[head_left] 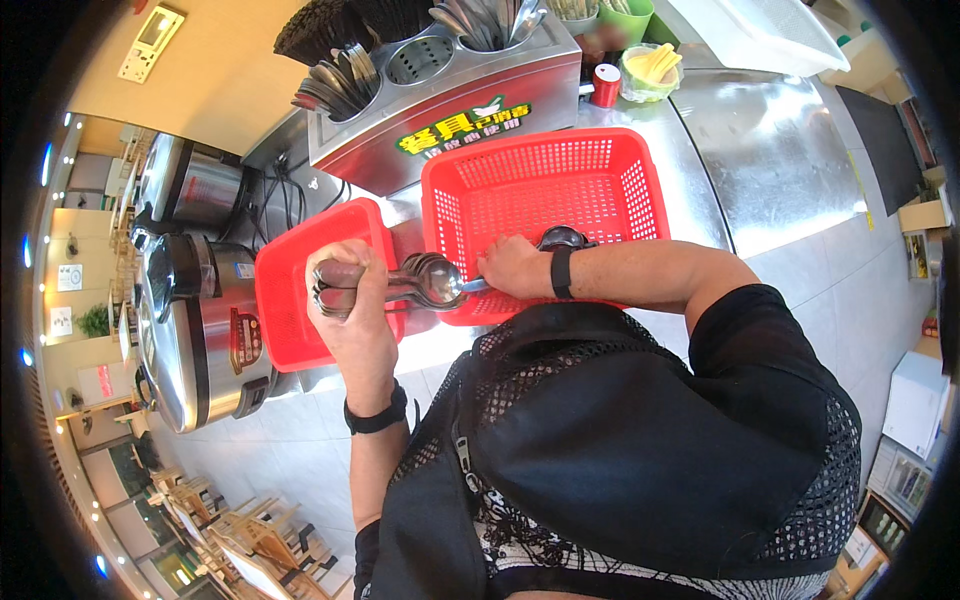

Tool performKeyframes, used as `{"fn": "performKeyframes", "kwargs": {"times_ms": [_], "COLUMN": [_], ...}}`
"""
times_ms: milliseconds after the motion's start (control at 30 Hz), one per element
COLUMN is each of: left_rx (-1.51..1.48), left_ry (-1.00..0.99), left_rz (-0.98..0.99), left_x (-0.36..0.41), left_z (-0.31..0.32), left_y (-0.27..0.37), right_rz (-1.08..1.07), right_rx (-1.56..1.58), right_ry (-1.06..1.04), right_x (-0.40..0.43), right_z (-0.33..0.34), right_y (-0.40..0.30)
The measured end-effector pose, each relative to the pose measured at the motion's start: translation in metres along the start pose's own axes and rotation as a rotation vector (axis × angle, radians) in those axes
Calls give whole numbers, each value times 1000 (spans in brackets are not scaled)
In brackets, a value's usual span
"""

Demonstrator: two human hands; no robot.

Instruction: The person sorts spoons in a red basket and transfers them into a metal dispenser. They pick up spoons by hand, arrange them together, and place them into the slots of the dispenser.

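My left hand (351, 289) is closed around a bunch of metal spoons (439, 281), held over the gap between two red plastic baskets. Their nested bowls point right, towards my other hand. Inside the larger perforated red basket (540, 199), near its front left, my right hand (519, 266) is curled palm down. A metal handle (475, 285) sticks out on its left side, and dark spoon bowls (564, 238) show behind the wrist. The palm hides how these parts join. The smaller red basket (289, 300) sits below and left of my left hand.
A steel cutlery holder (450, 131) with writing stands behind the baskets, carrying spoons (341, 79) and black chopsticks (319, 34). Rice cookers (202, 337) flank the left, with loose cables (281, 199) behind. A red can (606, 85) and a green tub (651, 73) stand back right.
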State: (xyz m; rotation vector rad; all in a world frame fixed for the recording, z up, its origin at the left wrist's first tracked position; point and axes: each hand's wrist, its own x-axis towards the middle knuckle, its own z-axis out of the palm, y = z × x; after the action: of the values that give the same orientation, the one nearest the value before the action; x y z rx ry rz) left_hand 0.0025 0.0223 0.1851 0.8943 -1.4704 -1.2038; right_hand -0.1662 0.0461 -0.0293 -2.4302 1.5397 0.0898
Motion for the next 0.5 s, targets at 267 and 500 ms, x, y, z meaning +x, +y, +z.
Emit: {"fn": "performKeyframes", "kwargs": {"times_ms": [267,500], "left_rx": [-9,-21], "left_ry": [-1,-7], "left_rz": [-8,45], "left_x": [0,2], "left_z": [4,-3], "left_y": [1,-4], "right_rz": [3,62], "right_rx": [-17,142], "right_ry": [101,97], "right_x": [-10,-13], "right_z": [-8,-28], "right_y": [-1,17]}}
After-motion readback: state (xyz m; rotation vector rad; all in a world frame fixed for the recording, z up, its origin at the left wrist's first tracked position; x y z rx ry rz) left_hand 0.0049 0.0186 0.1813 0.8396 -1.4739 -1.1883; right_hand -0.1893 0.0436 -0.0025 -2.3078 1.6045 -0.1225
